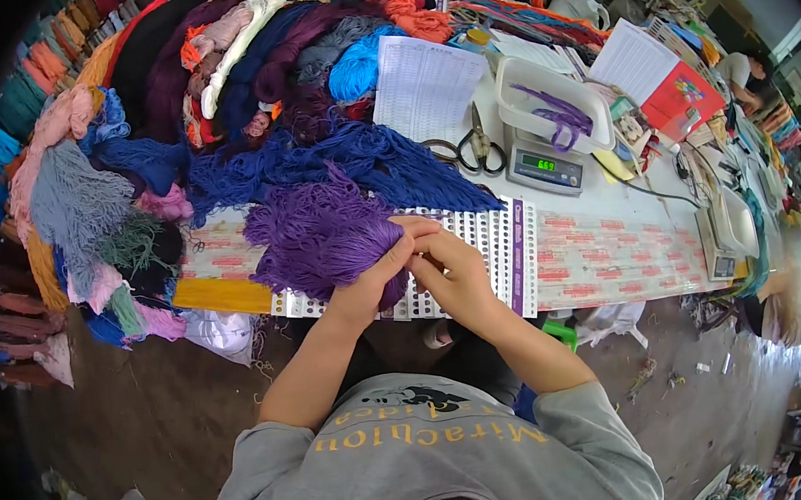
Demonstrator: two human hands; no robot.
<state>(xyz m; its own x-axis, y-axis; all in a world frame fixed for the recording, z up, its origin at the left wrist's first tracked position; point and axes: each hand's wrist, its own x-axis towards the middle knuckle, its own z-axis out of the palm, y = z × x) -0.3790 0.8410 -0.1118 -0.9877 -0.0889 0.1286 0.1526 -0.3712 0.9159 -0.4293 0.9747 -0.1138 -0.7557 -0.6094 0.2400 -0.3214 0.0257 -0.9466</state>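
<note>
A thick hank of purple thread [321,234] is bunched in my left hand [385,269], whose fingers wrap round its right end. My right hand [456,268] meets the left at that end, its thumb and fingers pinched together; whatever lies between those fingertips is hidden. Beneath both hands lie white cards with rows of punched holes [502,254], partly covered by the hank. Just beyond the hank spreads a heap of dark blue thread [342,154]. Black-handled scissors [480,149] rest on the table to the right of it.
A digital scale [548,171] carries a white plastic tub [551,88] with purple strands inside. A printed sheet [424,86] lies left of it. Many coloured hanks pile up at far left. A second scale [722,265] stands right. Other people are at the far side and right.
</note>
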